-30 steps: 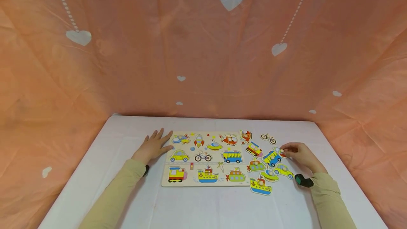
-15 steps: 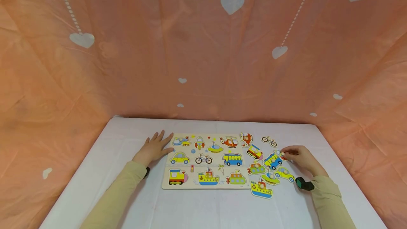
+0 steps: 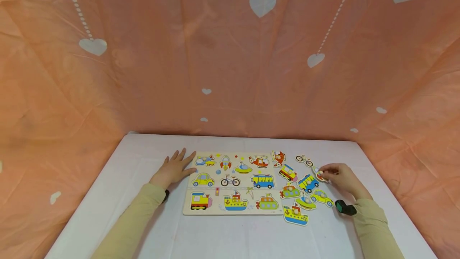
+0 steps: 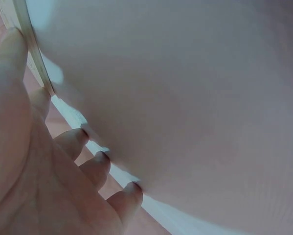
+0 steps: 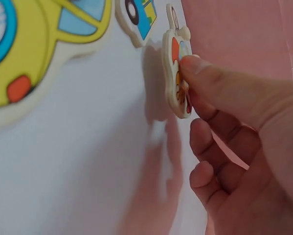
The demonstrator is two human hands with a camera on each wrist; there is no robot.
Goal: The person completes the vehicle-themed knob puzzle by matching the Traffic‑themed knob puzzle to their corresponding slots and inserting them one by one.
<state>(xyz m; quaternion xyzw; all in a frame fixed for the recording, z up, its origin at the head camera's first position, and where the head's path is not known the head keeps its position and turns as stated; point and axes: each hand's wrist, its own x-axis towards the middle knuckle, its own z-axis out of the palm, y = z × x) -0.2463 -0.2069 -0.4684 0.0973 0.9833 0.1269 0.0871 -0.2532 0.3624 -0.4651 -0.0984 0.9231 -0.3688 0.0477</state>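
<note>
In the head view, a wooden puzzle board (image 3: 217, 206) printed with vehicles lies on the table. My left hand (image 3: 172, 172) rests at its upper left side, fingers spread. The left wrist view has the thumb (image 4: 11, 49) and index finger against the board's edge (image 4: 33, 54). To the right of the board, my right hand (image 3: 339, 176) pinches a rocket puzzle piece (image 5: 171, 93) between thumb and fingertips. The piece is tilted, with its shadow on the tabletop beside it in the right wrist view. Beneath and left of it lies the bus piece (image 3: 308, 184).
Loose knobbed pieces lie right of the board: helicopter (image 3: 278, 158), bicycle (image 3: 304, 160), train (image 3: 288, 173), submarine (image 3: 290, 191), car (image 3: 322, 198), flying saucer (image 3: 306, 202) and ship (image 3: 296, 216). A peach curtain (image 3: 230, 71) hangs behind the white table (image 3: 215, 239).
The rocket piece has shifted slightly right and tilted in my right hand, uncovering more of the bus piece. My left hand stays on the board's edge. The head view has tipped up slightly.
</note>
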